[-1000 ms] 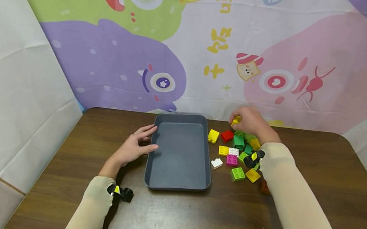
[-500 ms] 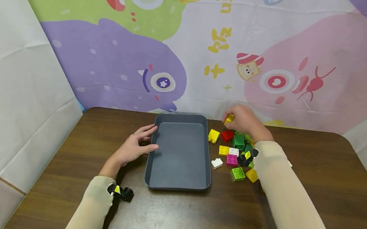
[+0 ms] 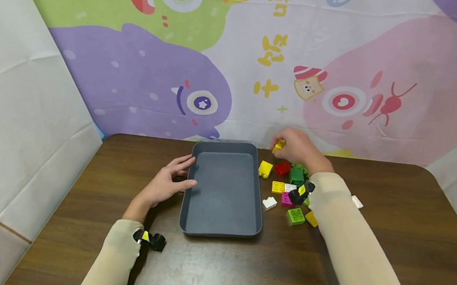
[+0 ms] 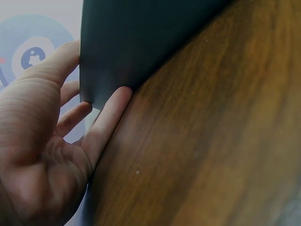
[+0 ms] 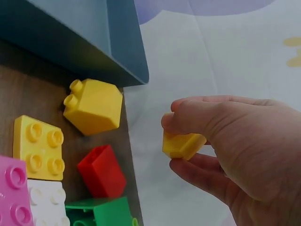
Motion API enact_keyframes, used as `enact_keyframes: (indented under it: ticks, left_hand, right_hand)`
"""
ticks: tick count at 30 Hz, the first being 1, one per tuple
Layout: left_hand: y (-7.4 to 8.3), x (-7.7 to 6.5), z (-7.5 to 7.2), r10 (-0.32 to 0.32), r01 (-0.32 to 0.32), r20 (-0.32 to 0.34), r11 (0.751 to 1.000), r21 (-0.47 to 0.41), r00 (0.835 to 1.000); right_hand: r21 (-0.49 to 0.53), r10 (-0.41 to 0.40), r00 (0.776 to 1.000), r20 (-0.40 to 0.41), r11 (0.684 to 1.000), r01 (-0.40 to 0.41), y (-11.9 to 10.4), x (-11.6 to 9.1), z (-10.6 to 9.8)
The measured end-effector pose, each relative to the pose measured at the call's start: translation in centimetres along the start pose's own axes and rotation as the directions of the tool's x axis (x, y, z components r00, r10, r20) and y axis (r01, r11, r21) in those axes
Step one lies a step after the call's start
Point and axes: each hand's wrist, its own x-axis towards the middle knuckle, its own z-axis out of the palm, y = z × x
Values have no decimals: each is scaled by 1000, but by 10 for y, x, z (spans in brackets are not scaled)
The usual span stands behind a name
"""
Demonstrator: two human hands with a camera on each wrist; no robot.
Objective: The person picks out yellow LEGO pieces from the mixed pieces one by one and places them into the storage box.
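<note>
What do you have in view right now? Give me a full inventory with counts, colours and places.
Tray: 1, dark grey, on the table
Held brick: 1, yellow, in the right hand
Other yellow bricks: 3, yellow, right of tray
White bricks: 3, white, one beyond right sleeve
Red brick: 1, red, behind the pile
Magenta brick: 1, magenta, mid-pile
Green bricks: several, dark and lime, some hidden
Table: 1, brown, beneath tray
Backdrop: 1, multicoloured, behind table
Wrist cameras: 2, black, both wrists
Sleeves: 2, cream, both arms
Left hand: 1, bare, touching tray's left side
Right hand: 1, bare, pinching brick
</note>
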Motion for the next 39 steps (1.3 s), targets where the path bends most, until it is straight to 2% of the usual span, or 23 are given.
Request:
enact_keyframes:
  ticks: [17,23,33,39]
  left_hand:
    - [0,2,2,-6,6,6,1000,3,1000]
    - [1,1,1,1,-1,-1,1000,3,1000]
    - [-1,1,0,-7,7,-6,1000,2,1000]
    - [-2,0,-1,-3,3,-3,1000,2,1000]
  right_hand:
    - [-44,-46,999,9,998,46,-18,7,-1]
    - [-51,-35,999,14,998,36,-23,9,2]
    - [-78,-88,996,2,993,88,-29,16,7]
    - [-84,-83,996,18,993,85,-36,18,8]
